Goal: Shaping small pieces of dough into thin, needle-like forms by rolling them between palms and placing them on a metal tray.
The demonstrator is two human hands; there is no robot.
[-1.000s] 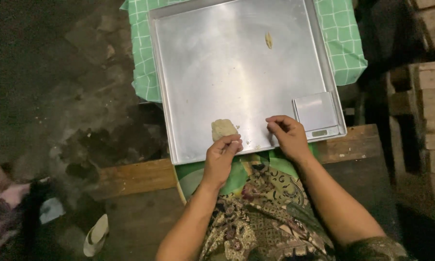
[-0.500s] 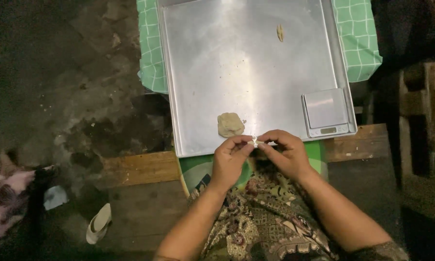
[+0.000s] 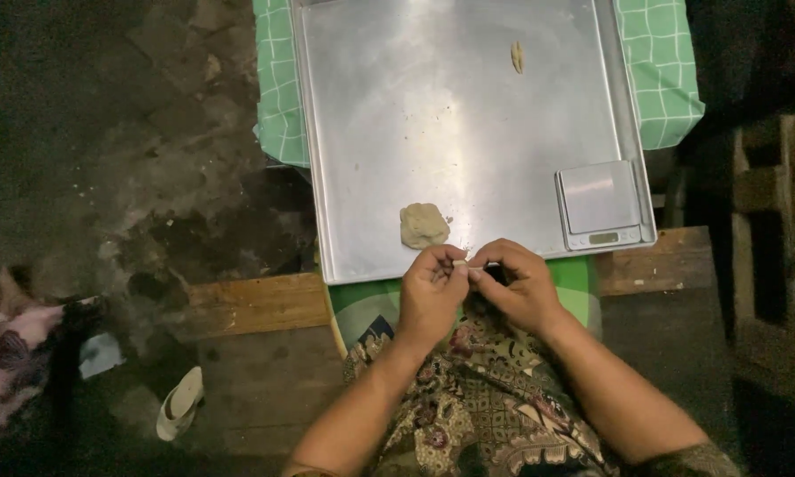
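Observation:
My left hand and my right hand meet at the near edge of a large metal tray. Between their fingertips they pinch a small pale piece of dough. A beige dough lump lies on the tray just beyond my left hand. One small shaped dough piece rests far up the tray. A small silver digital scale sits at the tray's near right corner, beside my right hand.
A green checked cloth lies under the tray. A wooden plank runs along its near edge. Wooden crates stand at the right. A sandal and patterned fabric lie on the dark floor at left.
My left hand let go of the dough lump on the tray. Both hands drew together at the tray's near edge and now pinch a small piece between them.

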